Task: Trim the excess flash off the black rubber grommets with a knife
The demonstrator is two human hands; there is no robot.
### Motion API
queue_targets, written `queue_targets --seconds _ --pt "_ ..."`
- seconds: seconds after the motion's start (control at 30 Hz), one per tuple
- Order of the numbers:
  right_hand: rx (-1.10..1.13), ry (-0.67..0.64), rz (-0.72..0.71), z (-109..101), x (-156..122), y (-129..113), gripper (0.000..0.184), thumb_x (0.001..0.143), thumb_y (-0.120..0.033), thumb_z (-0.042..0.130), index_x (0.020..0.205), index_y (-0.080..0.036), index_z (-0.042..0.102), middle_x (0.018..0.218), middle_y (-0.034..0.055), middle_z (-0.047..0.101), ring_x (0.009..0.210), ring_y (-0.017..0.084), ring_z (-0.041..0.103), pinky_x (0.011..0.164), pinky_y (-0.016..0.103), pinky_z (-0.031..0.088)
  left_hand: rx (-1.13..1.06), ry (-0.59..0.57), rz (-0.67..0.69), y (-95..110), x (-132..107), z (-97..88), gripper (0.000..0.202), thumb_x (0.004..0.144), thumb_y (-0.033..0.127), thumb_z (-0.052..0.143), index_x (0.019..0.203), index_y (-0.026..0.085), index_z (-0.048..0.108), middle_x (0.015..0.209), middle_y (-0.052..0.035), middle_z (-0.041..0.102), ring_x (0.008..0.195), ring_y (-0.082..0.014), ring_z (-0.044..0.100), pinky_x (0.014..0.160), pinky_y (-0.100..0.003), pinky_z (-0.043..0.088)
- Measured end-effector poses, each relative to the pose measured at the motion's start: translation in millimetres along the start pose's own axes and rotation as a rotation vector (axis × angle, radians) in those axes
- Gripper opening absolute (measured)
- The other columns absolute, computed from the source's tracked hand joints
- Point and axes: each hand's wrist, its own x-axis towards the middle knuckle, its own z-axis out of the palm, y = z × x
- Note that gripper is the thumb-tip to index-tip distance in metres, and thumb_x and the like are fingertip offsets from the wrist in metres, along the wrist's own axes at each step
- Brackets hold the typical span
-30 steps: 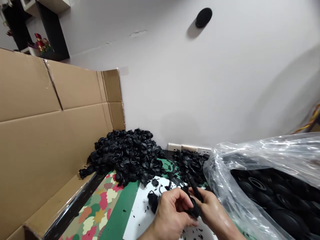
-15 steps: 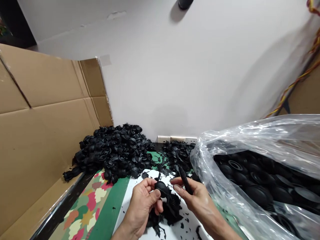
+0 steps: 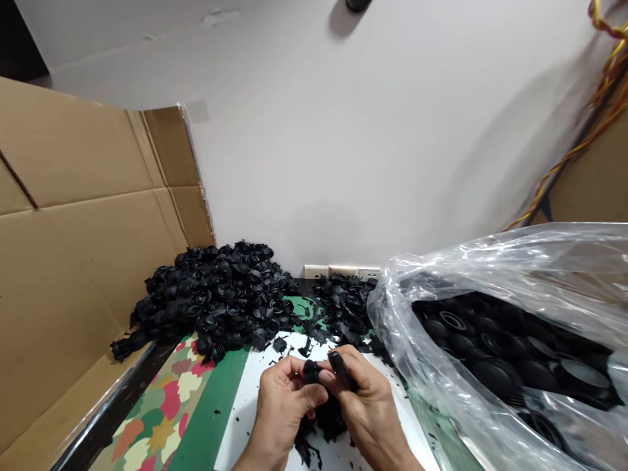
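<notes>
Between thumb and fingers, my left hand (image 3: 284,402) grips a small black ribbed rubber part (image 3: 311,371). My right hand (image 3: 366,399) is closed around a black pen-like tool (image 3: 342,370), and its fingertips meet the part from the right. The tool's working tip cannot be made out. Both hands are over a white sheet (image 3: 245,399). Beneath them lie black rubber pieces and trimmings (image 3: 330,418), partly covered by the hands.
A large heap of black rubber parts (image 3: 220,294) lies at the back left beside a cardboard box (image 3: 103,248). Black scraps (image 3: 343,301) are piled near wall sockets (image 3: 343,271). On the right, a clear plastic bag (image 3: 400,314) holds several round black parts (image 3: 495,379).
My hands have come together, the right one moving left onto the part. The part is turned so its ribbed side shows. The view has shifted slightly to the right.
</notes>
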Motion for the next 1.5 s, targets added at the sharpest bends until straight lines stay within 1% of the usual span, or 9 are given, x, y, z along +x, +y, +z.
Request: queue_targets --seconds 0.27,0.4,0.53,0.67,0.83,0.93,1.07,1.23,1.5 --pt "-0.083 -0.005 -0.017 6 -1 1 0.016 0.074 -0.021 0.052 0.058 -0.020 0.053 0.057 -0.0022 0.050 0.052 0.014 0.045 0.049 0.022 0.036 0.086 0.094 0.049 -1 0 -2.6 0.021 0.046 0.019 0.082 0.054 0.015 0.063 0.048 0.0042 0.054 0.046 -0.0085 0.041 0.043 -0.019 0.031" --pt "-0.089 -0.029 0.130 5 7 -5 0.021 0.073 -0.034 0.056 0.058 -0.020 0.056 0.057 0.0000 0.054 0.055 0.016 0.048 0.050 0.024 0.038 0.043 0.131 0.024 3 -1 -4.1 0.024 0.048 0.025 0.082 0.053 0.015 0.060 0.046 0.0053 0.051 0.044 -0.0081 0.040 0.043 -0.019 0.030" --pt "0.021 0.048 0.325 -9 16 -14 0.039 0.074 -0.055 0.055 0.080 -0.018 0.066 0.068 0.0039 0.061 0.063 0.021 0.053 0.058 0.029 0.043 -0.001 0.148 -0.014 1 1 -9.2 0.036 0.053 0.039 0.080 0.052 0.016 0.052 0.039 0.0068 0.046 0.039 -0.0060 0.036 0.040 -0.018 0.022" --pt "0.041 0.049 0.232 -26 20 -29 0.044 0.077 -0.061 0.048 0.078 -0.021 0.068 0.081 0.0056 0.062 0.077 0.023 0.054 0.066 0.032 0.044 -0.031 0.137 -0.043 -1 3 -13.2 0.041 0.050 0.044 0.081 0.053 0.016 0.051 0.041 0.0061 0.047 0.039 -0.0059 0.038 0.039 -0.017 0.018" --pt "0.093 -0.021 0.317 -29 17 -28 0.051 0.072 -0.067 0.051 0.073 -0.019 0.068 0.051 0.0001 0.051 0.048 0.015 0.046 0.043 0.024 0.031 -0.025 0.133 -0.029 0 2 -13.6 0.040 0.048 0.042 0.082 0.052 0.015 0.054 0.041 0.0061 0.046 0.040 -0.0062 0.040 0.039 -0.018 0.021" --pt "0.312 -0.025 0.445 -21 16 -16 0.047 0.067 -0.063 0.062 0.072 -0.016 0.063 0.035 -0.0061 0.041 0.033 0.010 0.036 0.039 0.022 0.023 0.008 0.138 -0.031 1 2 -12.5 0.039 0.049 0.043 0.082 0.052 0.015 0.054 0.041 0.0058 0.047 0.040 -0.0066 0.041 0.039 -0.017 0.022" --pt "0.476 -0.006 0.447 -14 13 -11 0.038 0.060 -0.047 0.075 0.077 -0.016 0.062 0.040 -0.0030 0.055 0.039 0.013 0.048 0.045 0.024 0.035 0.032 0.131 -0.041 0 2 -11.2 0.041 0.051 0.044 0.080 0.051 0.016 0.051 0.039 0.0055 0.048 0.039 -0.0062 0.038 0.039 -0.018 0.021" --pt "0.427 0.036 0.407 -11 9 -12 0.027 0.061 -0.037 0.077 0.074 -0.016 0.067 0.054 0.0009 0.064 0.051 0.016 0.057 0.050 0.026 0.044 0.044 0.093 -0.047 -4 2 -12.2 0.040 0.055 0.045 0.078 0.052 0.017 0.050 0.038 0.0048 0.049 0.037 -0.0057 0.035 0.039 -0.018 0.021" --pt "0.207 0.057 0.286 -8 7 -11 0.023 0.067 -0.038 0.071 0.072 -0.017 0.068 0.052 0.0021 0.066 0.052 0.020 0.062 0.052 0.029 0.048 0.077 0.103 -0.046 -3 1 -13.0 0.039 0.053 0.045 0.079 0.053 0.015 0.054 0.042 0.0049 0.049 0.039 -0.0064 0.040 0.039 -0.017 0.022"
